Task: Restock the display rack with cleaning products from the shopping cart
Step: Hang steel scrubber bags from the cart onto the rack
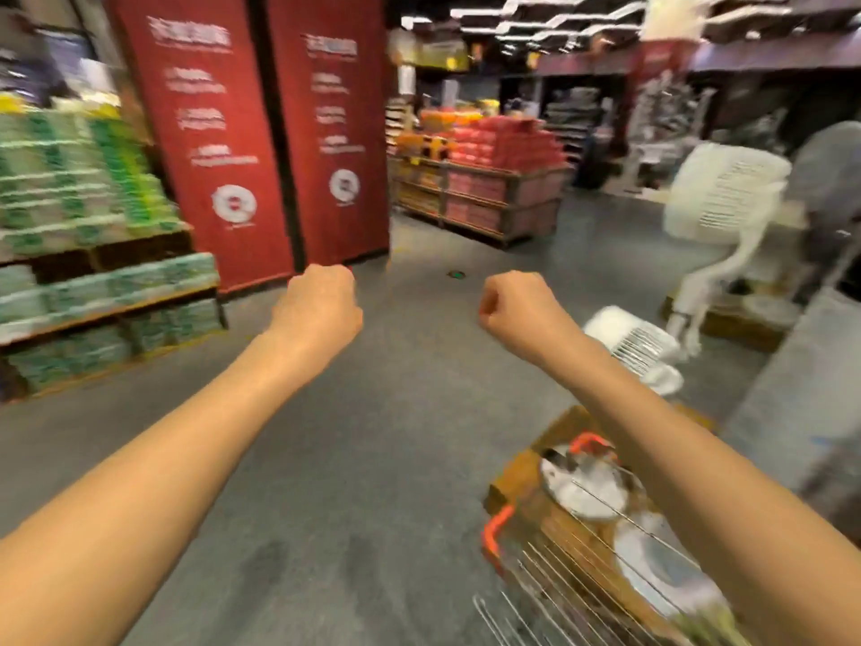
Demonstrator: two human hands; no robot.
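Observation:
Both my arms reach forward over the grey floor. My left hand [321,306] is curled into a fist and holds nothing. My right hand [522,310] is also a fist with nothing in it. The wire shopping cart [550,580], with orange corner guards, sits at the lower right below my right forearm; white round items lie inside it, blurred. The display rack [93,314] with stacked green and white packs stands at the left, well away from both hands. The whole view is motion-blurred.
A red pillar [261,132] with white print rises behind my left hand. A wooden display of red and orange packs [484,179] stands further back. White standing fans [717,212] and a grey surface [801,366] line the right side. Open grey floor lies ahead.

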